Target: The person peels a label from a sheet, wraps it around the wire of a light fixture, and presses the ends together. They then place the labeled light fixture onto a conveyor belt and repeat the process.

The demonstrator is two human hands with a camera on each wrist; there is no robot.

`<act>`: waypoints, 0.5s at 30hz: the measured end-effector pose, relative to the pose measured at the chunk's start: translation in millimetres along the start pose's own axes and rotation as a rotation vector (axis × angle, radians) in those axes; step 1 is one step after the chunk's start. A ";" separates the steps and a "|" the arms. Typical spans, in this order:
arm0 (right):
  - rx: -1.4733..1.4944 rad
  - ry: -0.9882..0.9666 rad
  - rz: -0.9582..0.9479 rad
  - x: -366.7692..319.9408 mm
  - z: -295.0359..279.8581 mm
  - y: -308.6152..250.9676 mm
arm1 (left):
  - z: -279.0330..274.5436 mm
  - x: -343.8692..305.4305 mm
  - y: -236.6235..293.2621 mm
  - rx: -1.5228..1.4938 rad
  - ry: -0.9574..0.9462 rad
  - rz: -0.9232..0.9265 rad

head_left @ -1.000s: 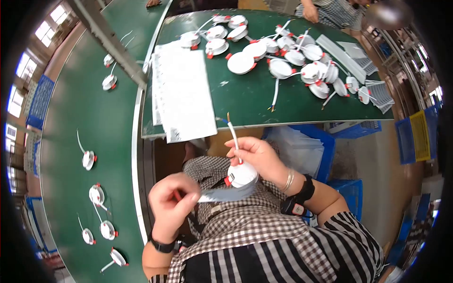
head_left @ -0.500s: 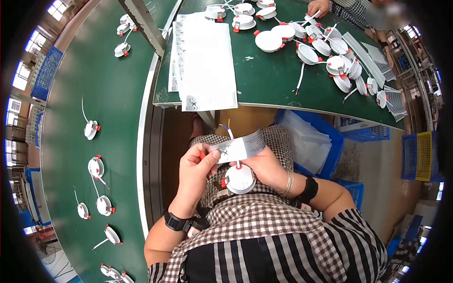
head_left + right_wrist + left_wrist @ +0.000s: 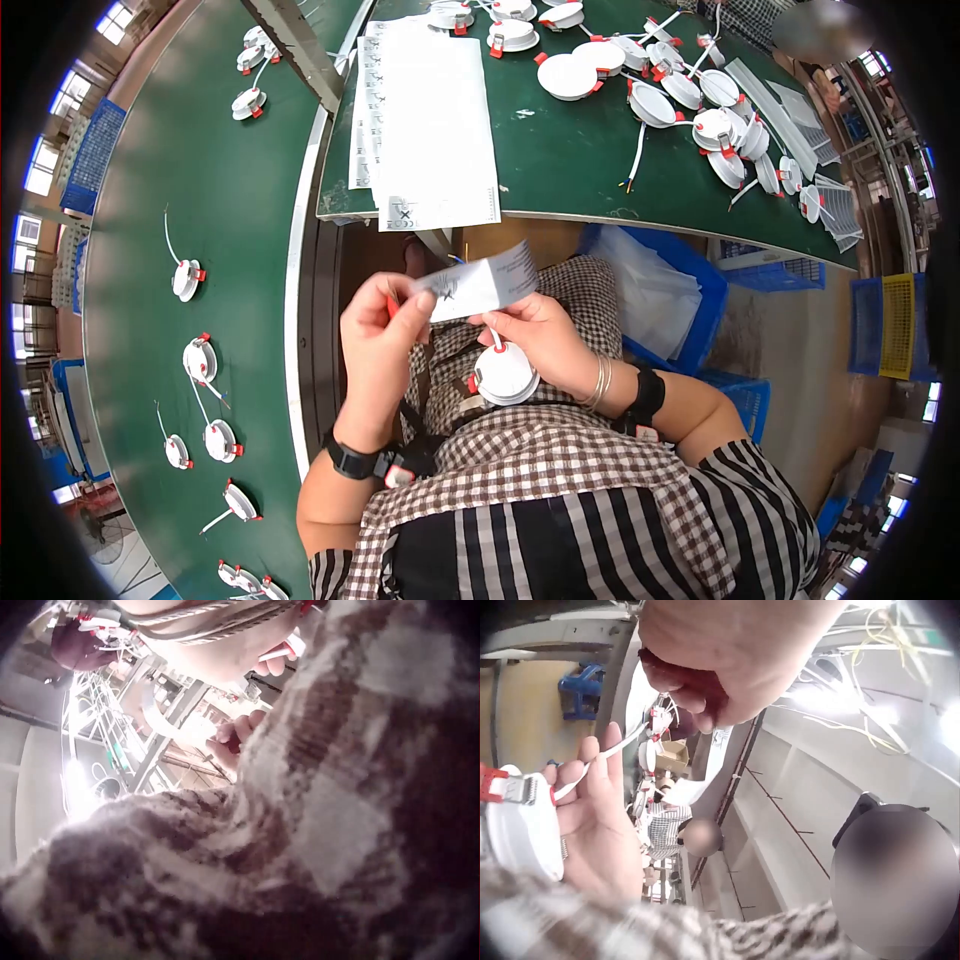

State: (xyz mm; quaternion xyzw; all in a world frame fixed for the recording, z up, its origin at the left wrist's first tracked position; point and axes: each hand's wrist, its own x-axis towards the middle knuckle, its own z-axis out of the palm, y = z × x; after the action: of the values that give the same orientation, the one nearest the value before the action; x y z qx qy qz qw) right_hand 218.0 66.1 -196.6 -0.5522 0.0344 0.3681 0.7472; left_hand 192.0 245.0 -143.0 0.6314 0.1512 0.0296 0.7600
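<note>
In the head view my left hand pinches one end of a silvery printed label strip between thumb and finger. Something small and red shows in that same hand. My right hand holds the white cable of a round white downlight between thumb and fingers. The lamp hangs over the lap below the label, its red-tipped spring clip at the left. The left wrist view shows the downlight beside the right palm, with the cable crossing its fingers.
Label sheets lie on the green table, left of several downlights. More lamps lie along the green belt at left. A blue bin with plastic bags stands right of the lap.
The label strip swung up from beside the lamp to above it, then shifted slightly left with my left hand. The head view shifted; the right hand keeps the lamp over the lap.
</note>
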 end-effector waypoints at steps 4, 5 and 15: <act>0.095 0.033 -0.085 1.1 1.2 10.3 | -4.5 -12.0 -35.2 -0.055 -0.027 -0.124; 0.083 0.039 -0.067 0.8 1.8 10.8 | -6.1 -12.9 -39.6 -0.069 -0.003 -0.172; 0.106 -0.039 0.042 2.8 -4.5 8.3 | -9.1 -8.7 -48.1 -0.109 0.076 -0.192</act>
State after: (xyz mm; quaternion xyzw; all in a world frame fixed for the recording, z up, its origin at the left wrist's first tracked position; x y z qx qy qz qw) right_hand 216.7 64.7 -206.3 -0.5037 0.0512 0.3921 0.7681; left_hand 174.3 241.9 -189.4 0.5701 0.2379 -0.0115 0.7863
